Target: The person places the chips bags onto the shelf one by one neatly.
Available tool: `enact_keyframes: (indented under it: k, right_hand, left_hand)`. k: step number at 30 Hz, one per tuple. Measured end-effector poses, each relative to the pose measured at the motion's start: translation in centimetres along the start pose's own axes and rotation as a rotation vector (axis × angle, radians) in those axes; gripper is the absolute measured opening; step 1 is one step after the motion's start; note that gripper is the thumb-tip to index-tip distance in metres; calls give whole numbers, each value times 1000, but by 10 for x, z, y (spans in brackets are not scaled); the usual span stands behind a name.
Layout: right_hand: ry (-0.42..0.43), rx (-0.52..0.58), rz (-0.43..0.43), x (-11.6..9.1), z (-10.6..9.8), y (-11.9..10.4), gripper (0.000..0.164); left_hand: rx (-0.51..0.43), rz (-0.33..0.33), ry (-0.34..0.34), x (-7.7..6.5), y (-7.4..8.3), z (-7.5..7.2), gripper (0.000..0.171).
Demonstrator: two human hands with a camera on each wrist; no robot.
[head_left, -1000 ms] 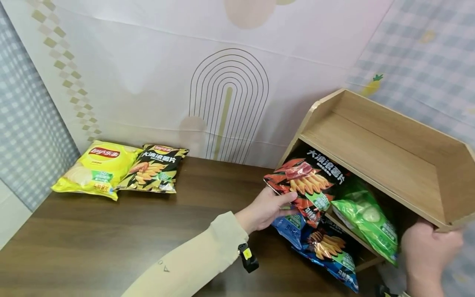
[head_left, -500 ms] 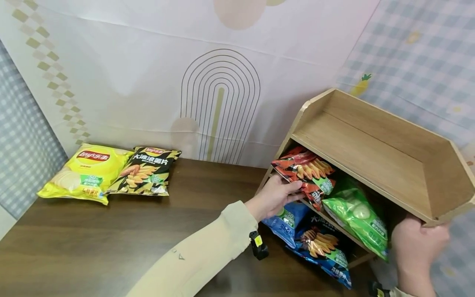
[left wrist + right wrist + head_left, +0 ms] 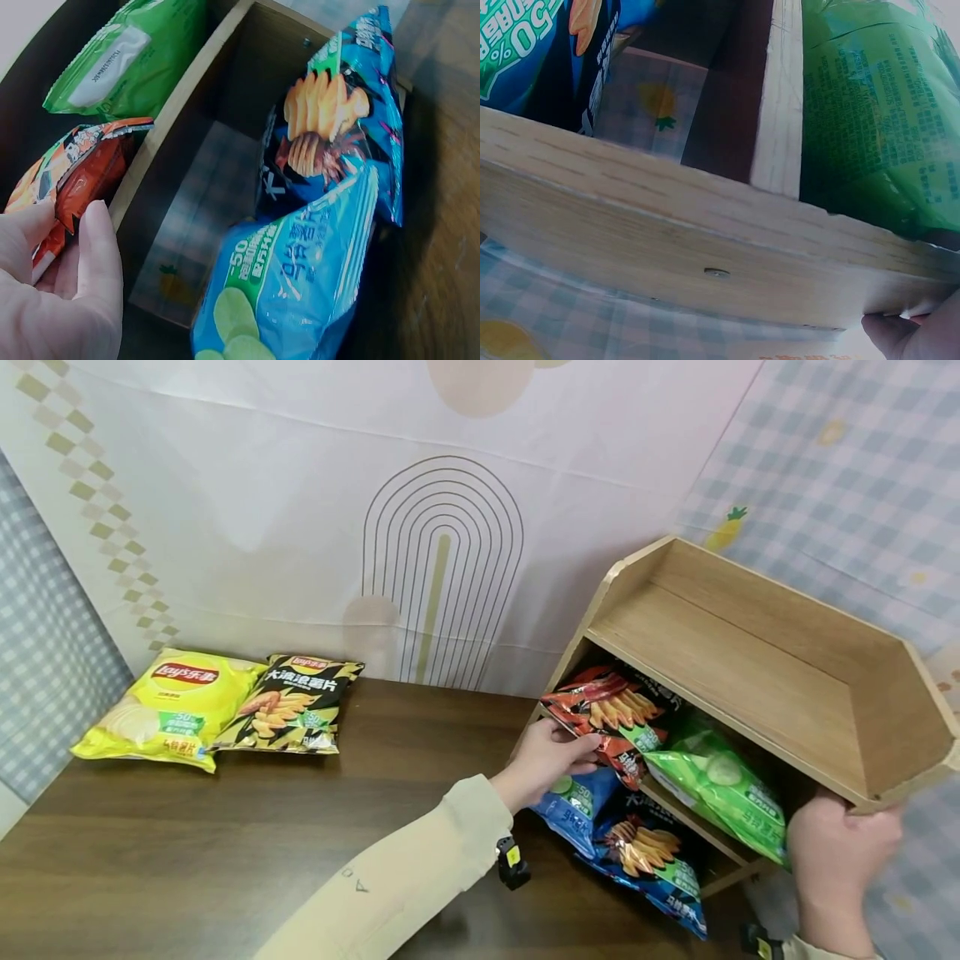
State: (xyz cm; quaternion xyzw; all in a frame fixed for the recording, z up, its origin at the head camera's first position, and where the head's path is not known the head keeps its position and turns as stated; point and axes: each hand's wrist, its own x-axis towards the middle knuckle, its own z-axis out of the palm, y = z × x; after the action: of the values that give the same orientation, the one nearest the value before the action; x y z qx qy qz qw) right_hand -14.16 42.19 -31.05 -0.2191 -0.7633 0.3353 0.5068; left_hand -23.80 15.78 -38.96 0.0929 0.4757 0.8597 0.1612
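My left hand (image 3: pixel 546 760) holds the lower left edge of a red and black potato chip bag (image 3: pixel 615 714), which lies mostly inside the upper compartment of a small wooden shelf (image 3: pixel 765 668). In the left wrist view, thumb and fingers of the left hand (image 3: pixel 71 292) pinch the edge of that red bag (image 3: pixel 97 169). At the shelf's right front corner, my right hand (image 3: pixel 843 852) grips the side under the top board. A green chip bag (image 3: pixel 723 781) sits beside the red one, its lower end jutting out over the divider board.
Below the divider, a light blue chip bag (image 3: pixel 576 806) and a dark blue one (image 3: pixel 652 860) lean out of the lower compartment. On the left of the wooden table (image 3: pixel 315 827), a yellow chip bag (image 3: pixel 172 706) and a black-gold one (image 3: pixel 292 702) lie against the patterned backdrop (image 3: pixel 285 527).
My left hand has pushed the red chip bag deeper into the upper compartment, its top now under the top board. The right hand keeps its grip on the shelf. The head view shifted slightly.
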Motion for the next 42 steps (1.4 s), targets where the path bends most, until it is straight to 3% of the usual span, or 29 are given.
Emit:
enact_keyframes:
  k: [6, 13, 17, 21, 26, 31, 42]
  right_hand:
    - [-14, 27, 19, -2, 0, -1, 62]
    - [-9, 25, 0, -1, 1, 0, 63]
    - [-9, 28, -13, 0, 2, 0, 66]
    - [-8, 26, 2, 0, 2, -1, 65]
    - [-3, 26, -5, 1, 1, -1, 61]
    - [-5, 24, -9, 2, 1, 0, 61]
    - [-10, 19, -6, 0, 1, -2, 64]
  left_hand:
    - [102, -7, -20, -2, -2, -11, 31]
    - [218, -58, -106, -11, 1, -29, 39]
    - [326, -61, -183, -21, 5, -43, 47]
    - [500, -8, -221, -34, 11, -61, 51]
    - [747, 74, -195, -50, 16, -86, 53]
    - [895, 112, -144, -67, 22, -111, 54]
    - [1035, 154, 47, -87, 46, -154, 59]
